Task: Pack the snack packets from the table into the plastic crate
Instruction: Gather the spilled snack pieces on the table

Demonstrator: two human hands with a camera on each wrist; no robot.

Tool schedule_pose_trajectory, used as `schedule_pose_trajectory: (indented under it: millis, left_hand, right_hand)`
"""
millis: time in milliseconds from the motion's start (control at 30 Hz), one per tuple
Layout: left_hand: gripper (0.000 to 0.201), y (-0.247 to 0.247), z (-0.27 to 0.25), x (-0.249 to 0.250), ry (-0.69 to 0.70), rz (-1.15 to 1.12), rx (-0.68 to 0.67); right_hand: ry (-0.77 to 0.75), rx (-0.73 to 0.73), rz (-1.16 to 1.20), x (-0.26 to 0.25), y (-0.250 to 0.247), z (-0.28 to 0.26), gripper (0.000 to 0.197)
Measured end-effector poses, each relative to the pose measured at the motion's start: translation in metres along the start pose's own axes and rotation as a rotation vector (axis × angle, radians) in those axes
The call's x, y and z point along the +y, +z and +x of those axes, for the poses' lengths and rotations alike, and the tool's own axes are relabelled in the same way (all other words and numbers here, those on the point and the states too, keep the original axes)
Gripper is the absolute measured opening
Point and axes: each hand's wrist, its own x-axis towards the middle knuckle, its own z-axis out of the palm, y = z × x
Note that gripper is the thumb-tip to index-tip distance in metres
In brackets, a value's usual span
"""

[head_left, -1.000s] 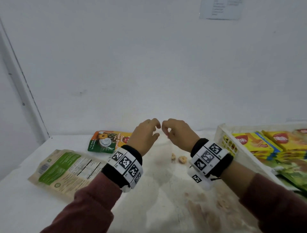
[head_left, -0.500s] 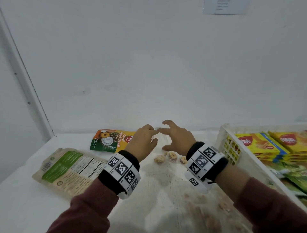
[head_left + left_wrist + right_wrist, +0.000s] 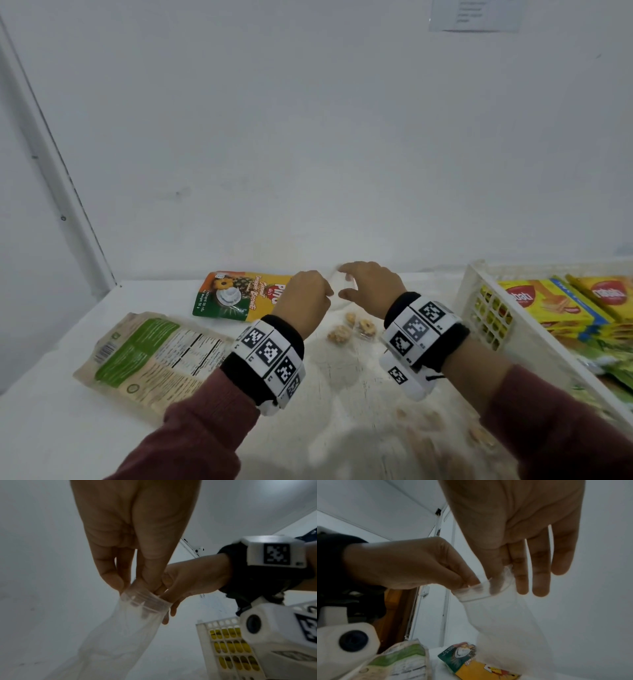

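A clear plastic zip bag (image 3: 343,301) with a few pale snack pieces (image 3: 354,329) in it stands up from the white table, between my wrists. My left hand (image 3: 323,294) pinches the bag's top edge (image 3: 145,601) on the left side. My right hand (image 3: 346,284) pinches the same rim (image 3: 481,589) between thumb and forefinger, with the other fingers (image 3: 539,574) held straight. An orange and green biscuit packet (image 3: 239,294) and a beige and green packet (image 3: 154,356) lie flat to the left. The white crate (image 3: 478,308) stands at the right.
Yellow wafer packets (image 3: 548,303) and green packets (image 3: 616,370) lie inside the crate. A white wall rises just behind the table. The crate's perforated wall (image 3: 228,649) is close to my right wrist. Blurred snack pieces (image 3: 431,421) show near the table's front.
Both hands have stayed at the bag's top while dropping a little toward the table. My right hand's outer fingers have spread out of a tight pinch. More snack pieces show between my wrists.
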Motion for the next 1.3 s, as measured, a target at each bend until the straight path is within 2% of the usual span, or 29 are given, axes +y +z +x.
schedule_pose_trajectory:
  millis: [133, 233, 267, 300, 333, 400, 500, 567, 633, 733, 767, 833, 900, 1033, 1100, 1300]
  left_hand:
    - [0.035, 0.003, 0.002, -0.002, -0.047, 0.029, -0.042]
    - [0.02, 0.001, 0.007, -0.015, -0.145, 0.027, -0.063]
    - [0.017, 0.0, 0.008, -0.02, -0.169, 0.033, -0.063]
    - [0.015, -0.001, 0.009, -0.025, -0.185, 0.036, -0.057]
    - [0.011, -0.002, 0.01, -0.028, -0.195, 0.029, -0.05]
    - [0.01, -0.003, 0.012, -0.035, -0.199, 0.02, -0.042]
    - [0.021, 0.0, 0.017, -0.044, -0.192, 0.017, -0.018]
    - [0.025, 0.001, 0.019, -0.046, -0.202, 0.006, -0.01]
    - [0.023, 0.002, 0.021, -0.048, -0.2, -0.013, -0.003]
    - [0.038, 0.005, 0.026, -0.049, -0.217, -0.003, -0.017]
    - [0.038, 0.005, 0.027, -0.048, -0.219, -0.007, -0.018]
    - [0.019, 0.005, 0.029, -0.046, -0.218, -0.034, -0.029]
    - [0.03, 0.005, 0.029, -0.046, -0.178, -0.033, -0.047]
    - [0.038, 0.006, 0.031, -0.048, -0.143, -0.034, -0.049]
    - [0.037, 0.005, 0.033, -0.048, -0.153, -0.052, -0.053]
    - [0.037, 0.002, 0.037, -0.05, -0.178, -0.11, -0.038]
  right_hand:
    - [-0.038, -0.064, 0.061, 0.011, 0.008, 0.012, 0.036]
    - [-0.178, -0.038, 0.572, 0.02, 0.009, 0.024, 0.012]
    - [-0.166, 0.008, 0.749, 0.024, 0.008, 0.028, 0.01]
    - [-0.113, 0.053, 0.854, 0.029, 0.008, 0.032, 0.019]
    - [-0.052, 0.063, 0.845, 0.034, 0.011, 0.037, 0.026]
    - [0.011, -0.052, 0.603, 0.037, 0.021, 0.045, 0.033]
    - [-0.022, -0.359, 0.023, 0.026, 0.045, 0.049, 0.017]
    - [-0.1, -0.436, -0.241, 0.017, 0.056, 0.05, 0.04]
    - [-0.134, -0.457, -0.322, 0.013, 0.062, 0.052, 0.043]
    - [-0.134, -0.477, -0.39, 0.011, 0.065, 0.052, 0.04]
    - [-0.135, -0.479, -0.394, 0.011, 0.065, 0.051, 0.041]
    - [-0.121, -0.514, -0.401, 0.009, 0.062, 0.047, 0.046]
    - [-0.142, -0.556, -0.469, 0.006, 0.061, 0.047, 0.048]
    - [-0.213, -0.537, -0.528, 0.009, 0.068, 0.051, 0.031]
    - [-0.239, -0.506, -0.403, 0.012, 0.062, 0.048, 0.03]
    - [-0.346, -0.577, 0.354, 0.019, 0.005, 0.038, 0.031]
